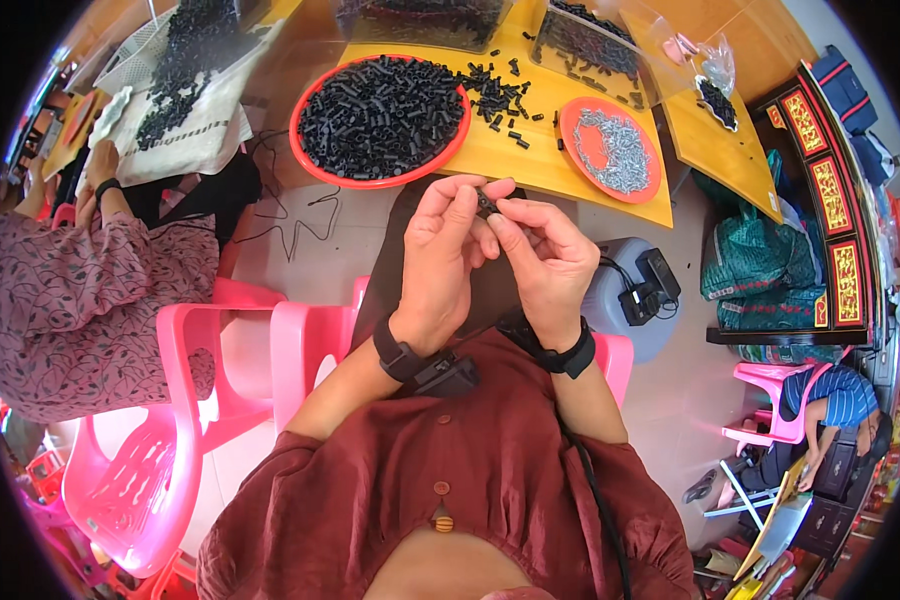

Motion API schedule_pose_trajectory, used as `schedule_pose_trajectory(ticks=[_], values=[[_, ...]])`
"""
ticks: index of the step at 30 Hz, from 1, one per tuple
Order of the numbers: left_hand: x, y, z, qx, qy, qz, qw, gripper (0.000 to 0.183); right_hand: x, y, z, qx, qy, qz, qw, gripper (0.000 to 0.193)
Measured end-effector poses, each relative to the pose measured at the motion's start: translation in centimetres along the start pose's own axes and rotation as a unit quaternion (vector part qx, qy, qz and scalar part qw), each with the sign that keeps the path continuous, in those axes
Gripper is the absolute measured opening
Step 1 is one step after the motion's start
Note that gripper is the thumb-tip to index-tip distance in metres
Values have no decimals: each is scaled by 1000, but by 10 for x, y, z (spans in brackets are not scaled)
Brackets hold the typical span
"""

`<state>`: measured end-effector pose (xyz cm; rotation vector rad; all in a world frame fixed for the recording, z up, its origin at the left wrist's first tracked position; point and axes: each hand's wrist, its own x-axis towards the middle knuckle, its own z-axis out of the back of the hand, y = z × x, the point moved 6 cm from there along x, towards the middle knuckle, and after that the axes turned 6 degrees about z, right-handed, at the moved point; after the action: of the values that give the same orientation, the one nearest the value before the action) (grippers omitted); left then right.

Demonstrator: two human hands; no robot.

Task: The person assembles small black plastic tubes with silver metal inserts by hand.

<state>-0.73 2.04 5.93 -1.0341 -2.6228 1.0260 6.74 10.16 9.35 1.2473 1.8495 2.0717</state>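
My left hand [444, 232] and my right hand [542, 244] meet above my lap, just short of the table's near edge. Between their fingertips is a small black plastic part [486, 204], pinched from both sides; fingers cover much of it. Beyond my left hand, a round red tray [297, 150] is heaped with short black tube-like parts [380, 115]. To the right, a smaller orange-red plate [574, 118] carries a pile of small silvery metal pieces, perhaps screws [625, 150]. Several loose black parts [500, 98] lie between tray and plate.
Clear bins [420, 25] of black parts stand at the yellow table's [490, 160] back. A person in a patterned top [100, 290] works at left, beside pink chairs [185, 400]. A blue-grey container [630, 290] with a black adapter [655, 280] stands right of my knees. Another person [835, 400] sits far right.
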Motion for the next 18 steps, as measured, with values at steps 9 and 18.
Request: schedule_pose_trajectory(ticks=[9, 18], values=[[-6, -2, -7, 36, 26, -15, 999, 18, 1, 11, -5, 37, 29, -16, 999, 12], [-7, -3, -5, 48, 34, -27, 998, 17, 1, 16, -7, 28, 21, -3, 999, 20]])
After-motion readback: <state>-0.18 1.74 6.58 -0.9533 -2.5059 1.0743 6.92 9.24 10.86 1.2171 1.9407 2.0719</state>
